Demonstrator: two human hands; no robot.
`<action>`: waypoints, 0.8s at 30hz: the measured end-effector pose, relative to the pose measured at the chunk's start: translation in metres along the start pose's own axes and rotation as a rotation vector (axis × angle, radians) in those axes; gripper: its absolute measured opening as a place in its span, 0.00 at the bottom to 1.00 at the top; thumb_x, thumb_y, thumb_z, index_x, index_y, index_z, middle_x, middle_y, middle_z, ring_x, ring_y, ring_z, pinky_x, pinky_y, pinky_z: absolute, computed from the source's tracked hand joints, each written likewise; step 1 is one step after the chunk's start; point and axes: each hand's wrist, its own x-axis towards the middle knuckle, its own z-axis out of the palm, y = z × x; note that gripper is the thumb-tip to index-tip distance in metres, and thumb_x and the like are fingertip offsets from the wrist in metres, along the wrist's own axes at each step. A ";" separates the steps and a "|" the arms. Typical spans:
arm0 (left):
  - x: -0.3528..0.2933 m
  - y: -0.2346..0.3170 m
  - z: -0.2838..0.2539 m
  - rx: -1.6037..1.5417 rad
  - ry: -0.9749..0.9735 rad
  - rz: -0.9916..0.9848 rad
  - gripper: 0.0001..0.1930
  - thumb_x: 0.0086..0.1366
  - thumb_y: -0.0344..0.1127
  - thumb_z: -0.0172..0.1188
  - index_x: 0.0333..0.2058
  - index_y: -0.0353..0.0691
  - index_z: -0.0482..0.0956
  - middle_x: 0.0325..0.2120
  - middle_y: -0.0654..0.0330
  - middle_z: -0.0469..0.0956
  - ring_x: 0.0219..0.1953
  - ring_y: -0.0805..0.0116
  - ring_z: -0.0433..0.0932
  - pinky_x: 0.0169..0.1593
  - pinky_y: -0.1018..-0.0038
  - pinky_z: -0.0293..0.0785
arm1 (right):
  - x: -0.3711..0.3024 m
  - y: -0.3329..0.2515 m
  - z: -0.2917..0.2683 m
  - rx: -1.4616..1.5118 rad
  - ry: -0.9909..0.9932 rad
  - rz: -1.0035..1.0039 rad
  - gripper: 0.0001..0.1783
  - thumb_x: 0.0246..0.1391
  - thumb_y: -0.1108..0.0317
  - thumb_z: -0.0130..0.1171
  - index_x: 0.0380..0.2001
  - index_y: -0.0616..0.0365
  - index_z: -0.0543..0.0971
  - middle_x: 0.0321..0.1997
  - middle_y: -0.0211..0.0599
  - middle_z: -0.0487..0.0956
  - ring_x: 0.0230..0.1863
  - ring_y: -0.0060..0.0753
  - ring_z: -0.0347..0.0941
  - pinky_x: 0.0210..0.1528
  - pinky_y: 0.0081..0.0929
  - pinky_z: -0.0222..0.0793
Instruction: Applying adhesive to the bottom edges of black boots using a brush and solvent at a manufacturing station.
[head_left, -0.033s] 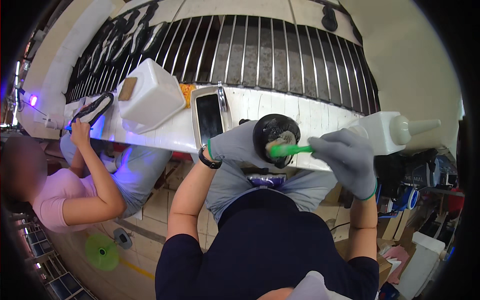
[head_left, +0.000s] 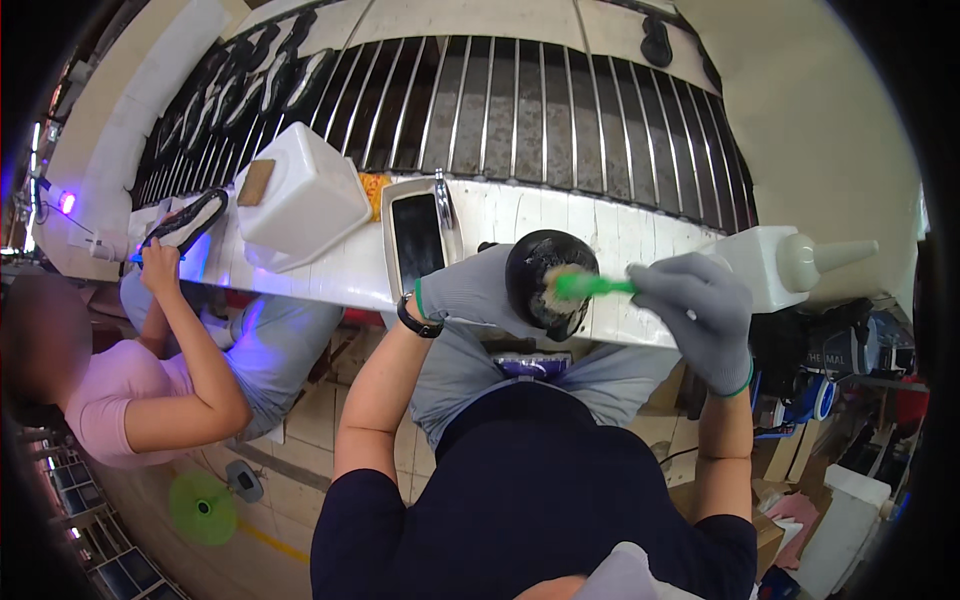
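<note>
Head view: the black rounded piece (head_left: 535, 262) sits ahead of you at 12 o'clock, over the near edge of the white table (head_left: 640, 240); you cannot tell whether it touches the surface. Your gloved left hand (head_left: 465, 290) wraps its 9 o'clock side, with the fingertips hidden. Your gloved right hand (head_left: 700, 312), toward 3 o'clock, pinches the green brush (head_left: 598, 286) by its handle, thumb and fingers nearly together, bristles at the pale-smeared face.

Expect the piece to be light enough for one hand and fairly stiff, as its round outline looks undented; the smeared patch is probably slick. Hold it by the outer curve at 9 o'clock and keep your glove off the smear. The brush looks light; its handle end, at 3 o'clock, is the place to grip. The shallow tray (head_left: 450, 245) lies near the piece, toward 10 o'clock.
</note>
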 end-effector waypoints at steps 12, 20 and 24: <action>0.025 -0.014 -0.026 0.010 -0.220 -0.084 0.35 0.42 0.33 0.77 0.51 0.36 0.74 0.45 0.59 0.79 0.47 0.73 0.75 0.53 0.75 0.72 | 0.021 0.018 -0.006 -0.245 -0.276 -0.089 0.06 0.47 0.68 0.66 0.31 0.53 0.82 0.26 0.29 0.78 0.25 0.32 0.75 0.24 0.26 0.67; 0.031 -0.027 -0.026 -0.011 -0.185 -0.028 0.36 0.42 0.34 0.77 0.51 0.34 0.73 0.45 0.59 0.78 0.47 0.73 0.73 0.54 0.76 0.70 | 0.030 0.022 0.001 -0.207 -0.062 -0.065 0.07 0.47 0.64 0.64 0.32 0.50 0.82 0.26 0.29 0.76 0.26 0.34 0.74 0.26 0.30 0.67; 0.019 -0.047 -0.030 -0.071 -0.015 -0.025 0.39 0.41 0.34 0.78 0.54 0.35 0.71 0.49 0.58 0.76 0.50 0.72 0.73 0.58 0.75 0.68 | 0.005 0.037 -0.025 0.024 -0.358 0.086 0.09 0.48 0.68 0.63 0.35 0.53 0.82 0.30 0.32 0.78 0.31 0.36 0.75 0.33 0.30 0.69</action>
